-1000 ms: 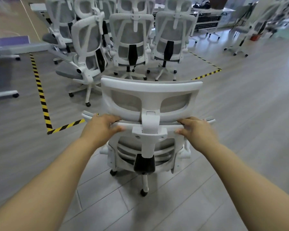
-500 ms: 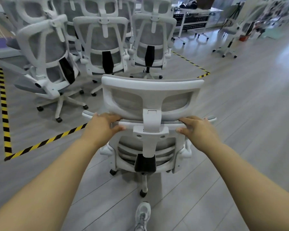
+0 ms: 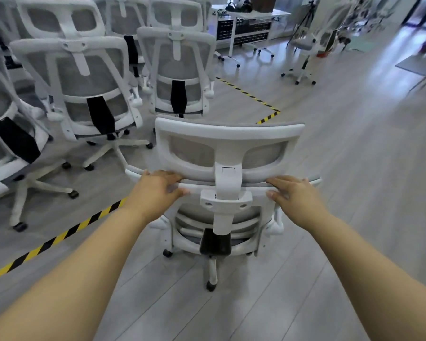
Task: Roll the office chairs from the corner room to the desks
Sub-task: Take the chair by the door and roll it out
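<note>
A white office chair (image 3: 228, 143) with grey mesh back and headrest stands right in front of me, its back toward me, on castors on the grey floor. My left hand (image 3: 156, 188) grips the top rail of the backrest left of the headrest post, thumb underneath. My right hand (image 3: 293, 190) grips the same rail on the right side. Both arms are stretched forward.
Several matching white chairs (image 3: 84, 77) are packed together to the left and ahead, inside a floor area marked by yellow-black tape (image 3: 59, 238). A white desk (image 3: 246, 23) stands at the back. Another lone chair (image 3: 303, 60) is at the far right. Grey floor stretches to the right.
The view has swung right and the held chair has rolled with it. The parked chairs have slid left in view and look closer. Both hands keep the same grip.
</note>
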The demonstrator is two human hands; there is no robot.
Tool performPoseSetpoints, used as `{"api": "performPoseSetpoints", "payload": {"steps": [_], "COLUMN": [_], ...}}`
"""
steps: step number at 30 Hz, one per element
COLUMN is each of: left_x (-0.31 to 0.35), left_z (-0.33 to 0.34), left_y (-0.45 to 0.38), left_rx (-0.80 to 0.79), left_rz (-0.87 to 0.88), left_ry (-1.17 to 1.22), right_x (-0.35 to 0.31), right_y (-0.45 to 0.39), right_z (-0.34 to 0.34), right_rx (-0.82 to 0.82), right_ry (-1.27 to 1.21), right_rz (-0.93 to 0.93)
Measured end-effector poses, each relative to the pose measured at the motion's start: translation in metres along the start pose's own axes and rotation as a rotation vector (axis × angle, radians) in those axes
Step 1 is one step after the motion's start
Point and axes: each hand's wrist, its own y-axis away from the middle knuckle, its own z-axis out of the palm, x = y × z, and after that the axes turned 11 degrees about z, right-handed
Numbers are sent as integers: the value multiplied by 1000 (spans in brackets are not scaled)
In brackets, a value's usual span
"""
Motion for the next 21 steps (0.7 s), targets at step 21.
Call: {"api": "performPoseSetpoints", "payload": {"steps": [21], "left_x": [26], "left_z": [105], "left_y": [-408], "left_rx": [88], "left_rz": [-45], "left_ry": [100], "right_x": [145], "right_y": [-373], "right_z": [-102], "right_rx": [-13], "right_ry": [1], "right_rz": [22]}}
